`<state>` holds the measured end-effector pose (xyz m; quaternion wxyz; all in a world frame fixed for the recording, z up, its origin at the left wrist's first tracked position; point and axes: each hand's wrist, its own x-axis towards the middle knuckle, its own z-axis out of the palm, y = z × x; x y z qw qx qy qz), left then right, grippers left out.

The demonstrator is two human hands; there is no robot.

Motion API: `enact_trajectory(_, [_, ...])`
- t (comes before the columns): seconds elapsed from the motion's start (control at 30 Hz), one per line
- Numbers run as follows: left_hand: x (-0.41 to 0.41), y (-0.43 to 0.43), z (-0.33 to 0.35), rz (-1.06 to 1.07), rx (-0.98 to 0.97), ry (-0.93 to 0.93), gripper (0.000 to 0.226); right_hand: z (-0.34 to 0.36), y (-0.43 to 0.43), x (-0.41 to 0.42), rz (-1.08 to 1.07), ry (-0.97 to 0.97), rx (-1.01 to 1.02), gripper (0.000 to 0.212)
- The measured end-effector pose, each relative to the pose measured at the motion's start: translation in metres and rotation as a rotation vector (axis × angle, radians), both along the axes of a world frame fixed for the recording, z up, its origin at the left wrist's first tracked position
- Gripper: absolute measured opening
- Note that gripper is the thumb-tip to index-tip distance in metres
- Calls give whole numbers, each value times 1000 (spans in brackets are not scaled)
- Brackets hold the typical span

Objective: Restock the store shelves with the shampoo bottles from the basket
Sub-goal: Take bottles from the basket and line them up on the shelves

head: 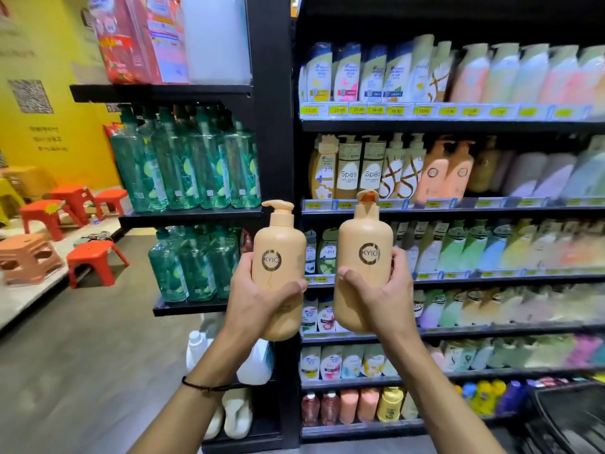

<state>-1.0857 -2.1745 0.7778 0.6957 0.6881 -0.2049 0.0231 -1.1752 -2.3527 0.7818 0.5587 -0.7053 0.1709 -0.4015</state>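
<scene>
The left hand (258,304) wraps its fingers round one tan KYIO bottle (278,267) and the right hand (381,298) wraps round the other KYIO bottle (363,257), both standing up tall, and the same peach bottles (447,173) on the shelf (425,204) sit up and right, closer to the right hand.

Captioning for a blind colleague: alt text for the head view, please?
Two tan KYIO pump bottles are held up side by side, the left bottle in the left hand, the right bottle in the right hand, before shelves packed with shampoo. Green bottles fill the end rack; a black basket shows at lower right.
</scene>
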Motion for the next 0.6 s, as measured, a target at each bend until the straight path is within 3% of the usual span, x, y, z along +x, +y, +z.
enact_trajectory(0.27, [-21, -131, 5, -11, -3, -36, 75, 7, -132, -45, -40, -33, -34, 75])
enact_trajectory(0.6, [-81, -340, 18, 51, -42, -40, 75, 14, -363, -109, -39, -29, -56, 69])
